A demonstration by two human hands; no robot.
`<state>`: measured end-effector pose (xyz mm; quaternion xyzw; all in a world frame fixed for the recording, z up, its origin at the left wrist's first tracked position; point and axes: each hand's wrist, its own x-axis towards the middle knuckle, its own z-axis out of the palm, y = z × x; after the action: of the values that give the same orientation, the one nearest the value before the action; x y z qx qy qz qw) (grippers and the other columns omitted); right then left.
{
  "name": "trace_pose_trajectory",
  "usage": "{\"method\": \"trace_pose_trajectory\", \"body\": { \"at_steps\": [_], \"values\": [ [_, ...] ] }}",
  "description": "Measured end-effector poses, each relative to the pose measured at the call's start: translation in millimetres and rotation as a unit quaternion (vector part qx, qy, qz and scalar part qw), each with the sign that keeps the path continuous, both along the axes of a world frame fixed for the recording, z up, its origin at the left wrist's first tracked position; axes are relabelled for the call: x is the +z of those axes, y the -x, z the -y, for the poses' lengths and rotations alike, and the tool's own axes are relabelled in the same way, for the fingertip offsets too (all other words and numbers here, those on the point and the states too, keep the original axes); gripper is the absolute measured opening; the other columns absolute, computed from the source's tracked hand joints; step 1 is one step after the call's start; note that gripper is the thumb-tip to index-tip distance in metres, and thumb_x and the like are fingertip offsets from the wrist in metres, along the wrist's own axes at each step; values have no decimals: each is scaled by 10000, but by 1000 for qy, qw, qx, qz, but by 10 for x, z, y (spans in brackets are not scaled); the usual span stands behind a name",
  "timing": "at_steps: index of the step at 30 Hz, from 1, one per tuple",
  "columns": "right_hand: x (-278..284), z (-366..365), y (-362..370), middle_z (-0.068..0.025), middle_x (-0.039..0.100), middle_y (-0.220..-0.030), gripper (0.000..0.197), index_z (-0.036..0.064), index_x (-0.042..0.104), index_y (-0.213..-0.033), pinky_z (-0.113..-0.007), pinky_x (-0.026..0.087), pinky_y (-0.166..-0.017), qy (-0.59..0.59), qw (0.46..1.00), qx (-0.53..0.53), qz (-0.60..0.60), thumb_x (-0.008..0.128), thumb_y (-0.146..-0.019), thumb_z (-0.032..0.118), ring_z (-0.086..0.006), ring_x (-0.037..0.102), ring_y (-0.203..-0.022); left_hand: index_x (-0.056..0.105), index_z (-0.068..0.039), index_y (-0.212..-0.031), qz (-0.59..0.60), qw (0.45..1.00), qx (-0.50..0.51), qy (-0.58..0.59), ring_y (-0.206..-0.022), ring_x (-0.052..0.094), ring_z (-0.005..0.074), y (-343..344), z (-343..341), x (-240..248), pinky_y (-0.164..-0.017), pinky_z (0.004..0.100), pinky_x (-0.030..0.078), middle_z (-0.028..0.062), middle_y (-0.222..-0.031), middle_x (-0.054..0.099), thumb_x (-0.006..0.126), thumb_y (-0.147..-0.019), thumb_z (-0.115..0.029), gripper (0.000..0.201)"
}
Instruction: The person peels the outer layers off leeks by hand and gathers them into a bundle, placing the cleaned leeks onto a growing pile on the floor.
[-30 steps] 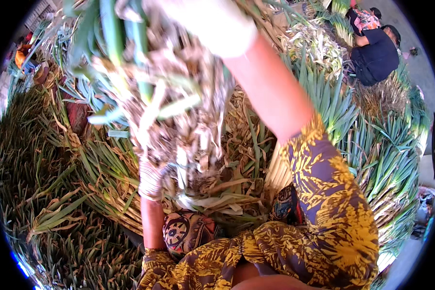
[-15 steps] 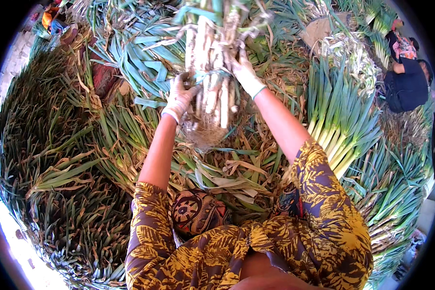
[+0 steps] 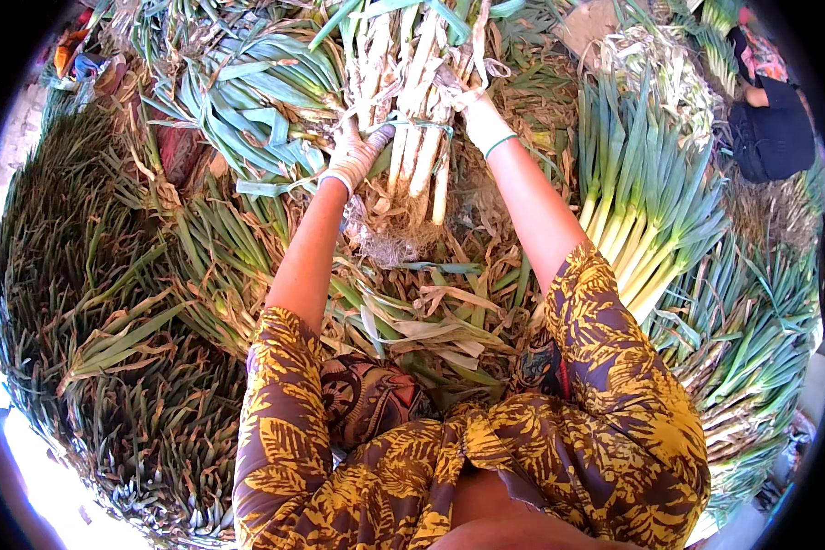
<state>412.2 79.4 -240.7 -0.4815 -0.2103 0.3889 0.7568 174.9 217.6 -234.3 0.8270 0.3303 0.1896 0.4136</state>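
Viewed remotely through the head camera, I record both hands at a bundle of leeks (image 3: 420, 158), located in the upper middle of the view, ahead of the wearer. A blue-green string (image 3: 422, 123) runs around its pale stalks. Its roots (image 3: 394, 244) point toward the wearer and its leaves point away.

The gloved left hand (image 3: 350, 158) grips the bundle's left side: the dark-tipped thumb presses on the stalks beside the string, while the other fingers curl at the edge, partly hidden. The gloved right hand (image 3: 479, 117) touches the right side, slightly farther from the wearer; its fingertips are lost among dry leaves, and I cannot tell whether they pinch or merely rest.

I note a heap of bluish leek tops (image 3: 257, 92) left of the bundle, cleaner leeks (image 3: 649, 206) fanned out beyond the right forearm, and a person in dark clothing (image 3: 772, 137) at upper right
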Motion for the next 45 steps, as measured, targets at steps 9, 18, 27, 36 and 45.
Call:
{"method": "trace_pose_trajectory", "body": {
  "at_steps": [9, 18, 27, 36, 45],
  "values": [
    [1330, 227, 703, -241, 625, -1074, 330, -27, 402, -1297, -188, 422, -387, 85, 995, 43, -8, 315, -1022, 135, -113, 579, -587, 546, -84, -1291, 175, 730, 62, 658, -1000, 608, 201, 164, 1015, -385, -868, 349, 495, 106, -1176, 626, 521, -971, -364, 426],
    [800, 352, 1002, -135, 565, -886, 657, 77, 432, -1387, -343, 508, -653, 315, 758, 96, 562, 710, -852, 336, -205, 590, -738, 534, -90, -1272, -39, 782, 19, 621, -1048, 604, 246, 439, 1117, -929, -890, 464, 509, 122, -1185, 606, 507, -961, -378, 425],
    [1090, 467, 1079, -279, 566, -1177, 810, 40, 362, -1445, -398, 456, -944, 348, 754, 154, 536, 703, -829, 440, -357, 596, -1083, 510, 11, -1293, -41, 904, -57, 422, -1000, 595, 202, 886, 1360, -172, -870, 322, 494, 137, -1140, 630, 654, -877, -461, 645],
    [900, 770, 930, -76, 587, -806, 350, 37, 602, -1008, -371, 496, -681, 300, 646, 78, 697, 565, -939, 377, -173, 576, -703, 599, -9, -1068, 133, 819, -47, 556, -927, 679, 237, 1090, 1220, 389, -802, 339, 576, 102, -949, 666, 563, -966, -239, 254],
    [133, 831, 1492, -36, 572, -747, 196, 42, 652, -1031, -261, 478, -534, 98, 679, 108, 719, 562, -940, 190, -99, 489, -551, 660, -52, -996, 94, 902, -86, 412, -709, 631, 140, 922, 1223, 880, -666, 266, 513, 52, -852, 681, 553, -960, -318, 289]
  ]
}}
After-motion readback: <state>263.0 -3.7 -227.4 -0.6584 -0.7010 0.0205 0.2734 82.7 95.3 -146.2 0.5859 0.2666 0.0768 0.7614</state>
